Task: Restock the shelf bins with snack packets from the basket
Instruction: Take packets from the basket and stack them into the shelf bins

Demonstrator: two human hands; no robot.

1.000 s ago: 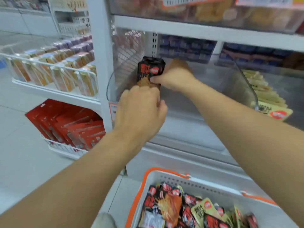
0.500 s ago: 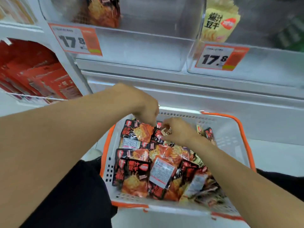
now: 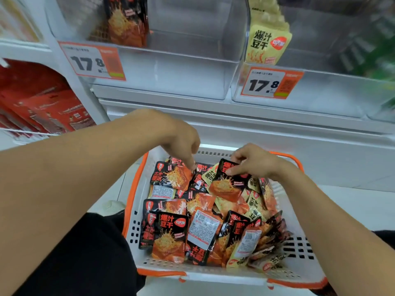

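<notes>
The right hand pinches the top edge of a black-and-orange snack packet, its grip closed on it with thumb below and fingers curled over the rim. The packet is tilted, long axis running from the fingers down towards the viewer, printed face up, resting on the heap in the basket. Just beside it, the left hand reaches down with curled fingers whose tips touch another black packet at the far left of the heap; whether it actually grips it I cannot tell. Both forearms come in from the near corners. Yellow packets lie mixed among the black ones. Above, a clear shelf bin holds upright black packets, the neighbouring bin yellow ones, each fronted by an orange price tag.
</notes>
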